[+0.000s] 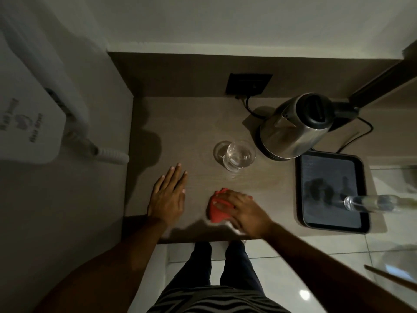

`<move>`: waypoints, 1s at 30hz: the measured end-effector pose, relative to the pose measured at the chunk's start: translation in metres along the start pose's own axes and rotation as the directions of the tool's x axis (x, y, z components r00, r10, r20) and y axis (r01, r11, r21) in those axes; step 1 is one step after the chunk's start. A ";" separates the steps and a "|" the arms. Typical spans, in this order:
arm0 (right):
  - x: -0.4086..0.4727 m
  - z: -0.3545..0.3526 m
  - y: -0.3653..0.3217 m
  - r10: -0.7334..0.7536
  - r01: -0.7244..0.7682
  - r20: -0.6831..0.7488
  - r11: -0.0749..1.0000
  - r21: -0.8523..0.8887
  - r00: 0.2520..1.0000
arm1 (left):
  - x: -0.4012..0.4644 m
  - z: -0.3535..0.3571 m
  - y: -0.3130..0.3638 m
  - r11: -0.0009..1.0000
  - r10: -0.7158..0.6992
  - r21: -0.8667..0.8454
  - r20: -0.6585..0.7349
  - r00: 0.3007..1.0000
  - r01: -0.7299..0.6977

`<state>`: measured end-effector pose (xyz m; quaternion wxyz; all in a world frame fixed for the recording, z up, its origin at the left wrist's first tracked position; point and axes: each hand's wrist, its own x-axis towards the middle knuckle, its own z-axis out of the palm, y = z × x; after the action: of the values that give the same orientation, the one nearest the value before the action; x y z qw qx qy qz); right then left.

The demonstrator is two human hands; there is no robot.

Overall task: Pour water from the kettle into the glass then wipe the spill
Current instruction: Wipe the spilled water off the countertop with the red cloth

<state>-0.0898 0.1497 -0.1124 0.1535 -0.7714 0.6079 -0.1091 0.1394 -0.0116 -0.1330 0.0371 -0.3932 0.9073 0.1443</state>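
A steel kettle (293, 129) with a black lid and handle stands upright on its base at the back right of the wooden counter (180, 123). Just left of it stands a clear glass (237, 158) with water in it. A few small drops lie on the counter in front of the glass. My right hand (244, 211) presses a red cloth (216, 208) flat on the counter near the front edge. My left hand (168, 195) rests flat on the counter, fingers apart, to the left of the cloth.
A black tray (304, 220) sits at the right with a clear plastic bottle (374, 203) lying across it. A black wall socket (248, 84) with the kettle's cord is at the back. A white wall-mounted hair dryer (29, 123) hangs at the left.
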 end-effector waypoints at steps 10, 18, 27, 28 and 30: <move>0.027 -0.002 -0.014 0.906 -0.853 -0.365 0.356 0.382 0.215 | 0.000 0.001 0.001 1.000 0.012 0.018 -0.006 1.000 -0.012; 0.014 0.031 -0.068 0.010 0.000 -0.094 0.995 0.105 0.996 | -0.001 -0.011 -0.002 0.996 0.082 -0.033 -0.036 0.996 -0.083; 0.001 -0.007 0.025 0.861 -0.811 -0.362 0.479 0.336 0.358 | -0.005 -0.007 -0.003 0.997 0.081 0.018 -0.046 0.996 -0.080; 0.011 -0.003 0.011 0.890 -0.820 -0.361 0.417 0.392 0.280 | -0.005 -0.005 -0.002 0.997 0.082 0.018 -0.050 0.995 -0.081; 0.029 0.009 -0.023 0.885 -0.783 -0.383 0.428 0.451 0.264 | -0.004 -0.002 -0.003 0.997 0.082 0.008 -0.049 0.995 -0.082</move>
<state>-0.0589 0.1272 -0.1132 0.0627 -0.2430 0.9242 -0.2878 0.1443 -0.0117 -0.1311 0.0096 -0.3590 0.9237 0.1333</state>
